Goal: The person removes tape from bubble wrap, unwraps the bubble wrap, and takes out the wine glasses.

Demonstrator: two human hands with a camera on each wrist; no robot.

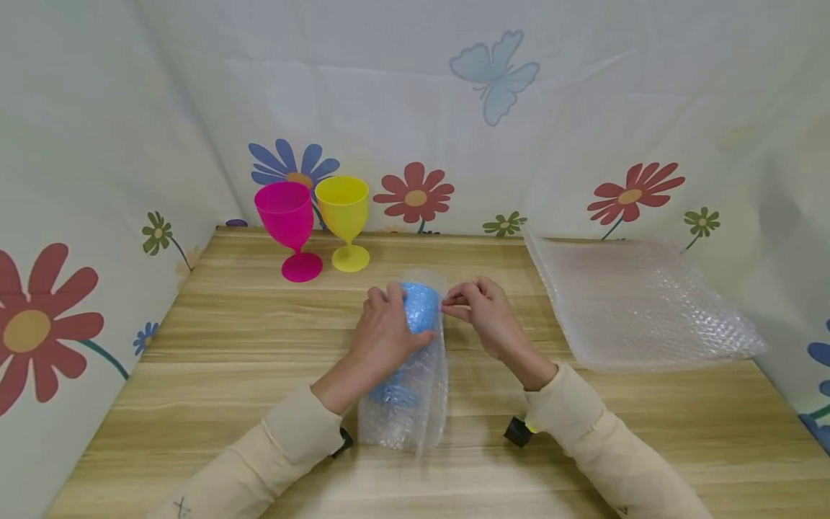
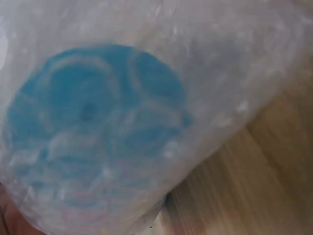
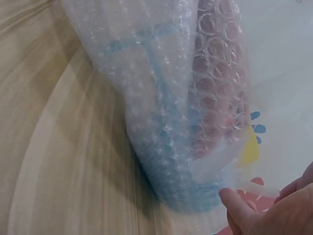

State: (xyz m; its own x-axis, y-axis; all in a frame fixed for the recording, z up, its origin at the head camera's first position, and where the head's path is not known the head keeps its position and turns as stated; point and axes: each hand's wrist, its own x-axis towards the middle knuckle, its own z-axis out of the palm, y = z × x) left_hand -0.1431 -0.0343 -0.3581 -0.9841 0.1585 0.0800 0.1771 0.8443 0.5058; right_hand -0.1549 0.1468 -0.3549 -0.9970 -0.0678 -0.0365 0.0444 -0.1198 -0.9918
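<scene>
A blue goblet (image 1: 420, 306) lies on its side inside a wrapping of bubble wrap (image 1: 431, 404), its rim end pointing away from me. My left hand (image 1: 387, 328) grips the wrapped goblet from the left, thumb across the top. At the right side of the bowl, my right hand (image 1: 489, 321) pinches the end of a whitish see-through strip of tape (image 3: 259, 189), whose other part lies against the wrap. The left wrist view shows the goblet's round blue base (image 2: 93, 98) blurred through the plastic.
A pink goblet (image 1: 288, 216) and a yellow goblet (image 1: 345, 216) stand upright at the back left of the wooden table (image 1: 259, 346). A flat sheet of bubble wrap (image 1: 635, 303) lies at the right. Flower-printed cloth (image 1: 415, 94) surrounds the table's back and sides.
</scene>
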